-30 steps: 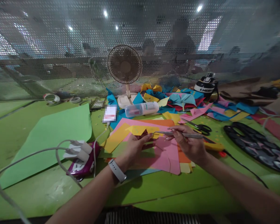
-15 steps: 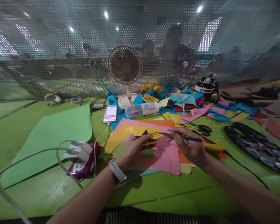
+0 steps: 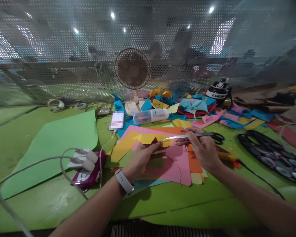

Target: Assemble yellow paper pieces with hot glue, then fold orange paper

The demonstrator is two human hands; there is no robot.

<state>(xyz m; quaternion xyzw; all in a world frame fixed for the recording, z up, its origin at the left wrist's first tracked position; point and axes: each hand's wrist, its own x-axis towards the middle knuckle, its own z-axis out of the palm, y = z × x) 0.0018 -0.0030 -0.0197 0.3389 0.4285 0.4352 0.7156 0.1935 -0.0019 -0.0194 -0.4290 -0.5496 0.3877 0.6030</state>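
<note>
My left hand (image 3: pixel 143 156), with a white watch band (image 3: pixel 124 181) at the wrist, is closed in a pinch over the stacked coloured paper. Whatever lies between its fingertips is too small to make out. Bent-tip metal tweezers (image 3: pixel 196 135) are gripped in my right hand (image 3: pixel 203 149), and their point meets the left thumb tip. Behind the fingertips lies a folded yellow paper strip (image 3: pixel 145 138). Beneath both hands spreads pink paper (image 3: pixel 179 164), with orange sheets (image 3: pixel 195 162) under it. Black-handled scissors (image 3: pixel 218 138) rest just beyond my right hand.
A small fan (image 3: pixel 132 70), a clear bottle (image 3: pixel 150 116) and crumpled coloured paper scraps (image 3: pixel 192 106) stand at the back. Leftward are a green sheet (image 3: pixel 56 141) and a purple power bank-like block with plugs (image 3: pixel 86 179). A black palette (image 3: pixel 271 154) and yellow corded tool (image 3: pixel 225 154) sit right.
The tweezers' rear end has swung upward, so they lie closer to level and catch more light. My right hand has turned slightly with them; my left hand stays nearly still.
</note>
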